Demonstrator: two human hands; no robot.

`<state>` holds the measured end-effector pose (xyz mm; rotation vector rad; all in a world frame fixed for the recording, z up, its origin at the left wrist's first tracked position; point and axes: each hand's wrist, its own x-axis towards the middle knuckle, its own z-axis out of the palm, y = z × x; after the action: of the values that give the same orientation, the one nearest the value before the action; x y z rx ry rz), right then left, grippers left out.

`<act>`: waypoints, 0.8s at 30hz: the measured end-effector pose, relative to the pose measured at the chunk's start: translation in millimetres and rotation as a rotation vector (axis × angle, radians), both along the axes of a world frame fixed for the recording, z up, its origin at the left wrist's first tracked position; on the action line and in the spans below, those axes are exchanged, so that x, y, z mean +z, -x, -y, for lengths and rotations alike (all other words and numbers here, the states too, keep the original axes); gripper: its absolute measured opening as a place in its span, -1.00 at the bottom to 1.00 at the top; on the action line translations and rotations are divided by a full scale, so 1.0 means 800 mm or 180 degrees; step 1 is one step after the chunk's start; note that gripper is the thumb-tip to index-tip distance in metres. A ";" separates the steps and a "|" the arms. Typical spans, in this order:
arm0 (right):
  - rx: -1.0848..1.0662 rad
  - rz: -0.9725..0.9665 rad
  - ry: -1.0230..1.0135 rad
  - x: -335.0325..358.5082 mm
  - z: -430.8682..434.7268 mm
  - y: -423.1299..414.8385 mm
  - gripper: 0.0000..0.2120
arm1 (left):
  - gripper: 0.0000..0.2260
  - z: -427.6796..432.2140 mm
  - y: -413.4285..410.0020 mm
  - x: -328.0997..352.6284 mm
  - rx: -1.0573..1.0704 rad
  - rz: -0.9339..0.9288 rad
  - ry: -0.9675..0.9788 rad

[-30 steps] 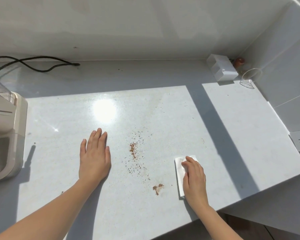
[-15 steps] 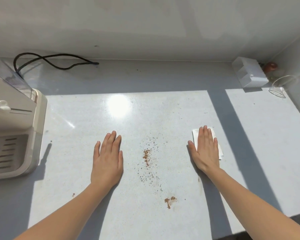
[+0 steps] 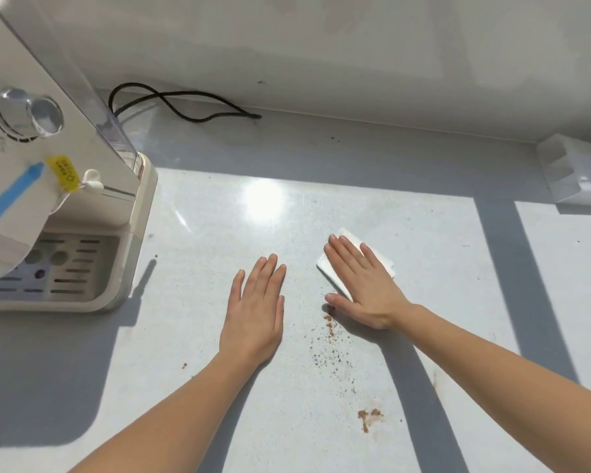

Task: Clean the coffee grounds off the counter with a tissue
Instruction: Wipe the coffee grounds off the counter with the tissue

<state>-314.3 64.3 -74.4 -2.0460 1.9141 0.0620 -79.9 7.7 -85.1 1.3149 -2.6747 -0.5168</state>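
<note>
The worktop (image 3: 406,213) is pale, glossy and sunlit, crossed by bands of shadow, and meets a plain white wall (image 3: 321,46) at the rear. One cream machine (image 3: 58,199) stands at the worktop's rear left, with one black cord (image 3: 185,100) looped behind it. One white box (image 3: 574,172) sits at the rear right.

Two hands are present. The left hand (image 3: 255,312) lies flat and empty, fingers extended and close together, left of the coffee grounds (image 3: 331,339). The right hand (image 3: 362,285) lies flat, fingers extended, pressing one folded white tissue (image 3: 352,244) onto the worktop just behind the grounds.

The grounds form a scattered brown trail; a separate brown smear (image 3: 367,416) lies nearer the front edge.
</note>
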 end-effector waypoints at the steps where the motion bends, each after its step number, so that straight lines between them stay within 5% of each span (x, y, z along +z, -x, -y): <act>1: 0.0135 0.0035 -0.0026 0.001 -0.010 -0.014 -0.23 | -0.55 0.000 0.000 -0.001 -0.0010 -0.0030 -0.0011; 13: 0.0701 0.0540 -0.0423 0.018 -0.137 -0.148 -0.21 | -0.52 -0.001 -0.001 0.000 0.0003 -0.0107 0.0058; 17: 0.0474 0.0682 -0.0388 0.021 -0.141 -0.157 -0.35 | -0.51 -0.001 -0.001 0.000 -0.0001 -0.0084 0.0061; 21: -0.0288 0.1560 -0.0174 0.025 -0.136 -0.160 -0.46 | -0.53 -0.001 -0.001 0.000 0.0002 -0.0059 0.0032; 24: -0.1497 0.2605 0.0087 0.040 -0.118 -0.147 -0.51 | -0.56 0.000 0.000 -0.002 -0.0005 -0.0076 -0.0010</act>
<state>-197.0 158.9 -42.1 -1.2562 1.7524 -0.7836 -79.5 7.9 -86.4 1.2994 -2.6572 -0.5338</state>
